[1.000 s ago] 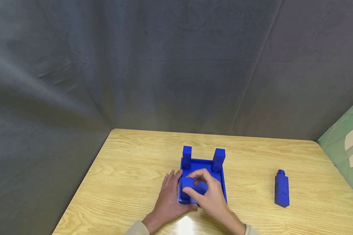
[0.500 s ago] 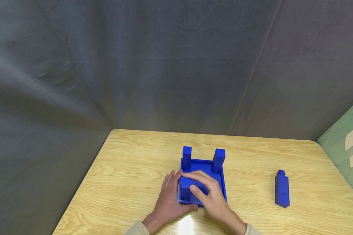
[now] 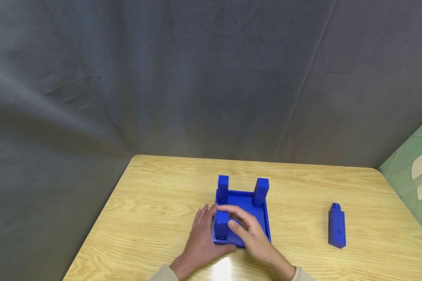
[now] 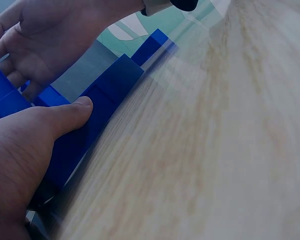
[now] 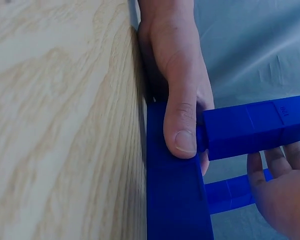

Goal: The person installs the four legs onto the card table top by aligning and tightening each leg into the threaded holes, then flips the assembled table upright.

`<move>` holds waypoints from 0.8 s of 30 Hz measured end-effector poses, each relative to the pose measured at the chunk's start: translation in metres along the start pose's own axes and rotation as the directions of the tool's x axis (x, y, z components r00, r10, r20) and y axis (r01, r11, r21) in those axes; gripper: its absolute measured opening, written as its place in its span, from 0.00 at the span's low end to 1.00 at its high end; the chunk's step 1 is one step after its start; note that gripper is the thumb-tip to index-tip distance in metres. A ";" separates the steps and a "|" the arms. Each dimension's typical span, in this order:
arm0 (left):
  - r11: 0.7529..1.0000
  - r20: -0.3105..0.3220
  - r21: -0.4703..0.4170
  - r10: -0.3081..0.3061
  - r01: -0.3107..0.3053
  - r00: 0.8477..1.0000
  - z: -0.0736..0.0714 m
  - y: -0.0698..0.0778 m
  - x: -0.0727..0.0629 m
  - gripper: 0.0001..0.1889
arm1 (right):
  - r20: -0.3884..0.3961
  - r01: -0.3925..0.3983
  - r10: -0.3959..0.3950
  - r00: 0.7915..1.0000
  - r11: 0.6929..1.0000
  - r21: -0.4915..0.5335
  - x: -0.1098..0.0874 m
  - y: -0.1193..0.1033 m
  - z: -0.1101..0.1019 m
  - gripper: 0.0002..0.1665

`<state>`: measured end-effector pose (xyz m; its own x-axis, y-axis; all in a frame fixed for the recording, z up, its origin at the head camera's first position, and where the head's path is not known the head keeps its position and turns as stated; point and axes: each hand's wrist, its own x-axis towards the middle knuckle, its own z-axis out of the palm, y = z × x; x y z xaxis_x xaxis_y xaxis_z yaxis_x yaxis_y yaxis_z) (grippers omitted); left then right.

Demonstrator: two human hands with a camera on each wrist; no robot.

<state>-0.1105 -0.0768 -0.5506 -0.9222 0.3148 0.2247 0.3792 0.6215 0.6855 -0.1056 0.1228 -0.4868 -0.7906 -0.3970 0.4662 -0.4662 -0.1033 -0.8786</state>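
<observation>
A blue square tabletop (image 3: 244,201) with a raised rim lies upside down on the wooden table. Two blue legs (image 3: 223,185) stand at its far corners, and another leg (image 3: 221,228) rises from the near left corner. My left hand (image 3: 202,242) holds that corner, fingers along the left side and thumb across the near wall (image 4: 102,95). With bent index finger and thumb, my right hand (image 3: 251,232) grips the near left leg close to its top. In the right wrist view a narrower neck shows where this leg (image 5: 255,125) meets the tabletop.
A loose blue leg (image 3: 337,228) with a threaded end lies on the wooden table (image 3: 154,203) to the right. Dark grey curtain (image 3: 211,78) hangs behind and on the left. Green patterned cloth (image 3: 414,175) borders the right side.
The right thumb has slid back from the leg's front to its right side, and the index finger has reached around behind it. The leg has turned slightly. The left hand stays still.
</observation>
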 end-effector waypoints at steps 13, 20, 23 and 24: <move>1.000 0.000 0.007 0.016 -0.016 1.000 -0.001 0.001 0.000 0.68 | -0.010 0.012 -0.012 1.000 1.000 -0.004 0.000 0.001 0.001 0.23; 1.000 -0.007 0.014 0.017 -0.017 1.000 -0.001 0.002 0.000 0.67 | -0.028 0.026 -0.026 0.999 1.000 -0.014 0.000 0.001 0.001 0.21; 1.000 -0.013 0.020 0.024 -0.024 1.000 -0.001 0.001 0.000 0.65 | -0.045 0.028 -0.029 0.999 0.999 -0.015 0.000 0.002 0.001 0.20; 0.999 -0.014 0.020 0.027 -0.026 1.000 0.000 0.001 0.000 0.65 | -0.051 0.031 -0.032 0.998 0.999 -0.021 -0.001 0.003 0.001 0.20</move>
<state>-0.1102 -0.0765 -0.5495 -0.9127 0.3211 0.2527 0.4049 0.6273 0.6653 -0.1061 0.1218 -0.4896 -0.7946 -0.3465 0.4985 -0.4985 -0.0962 -0.8615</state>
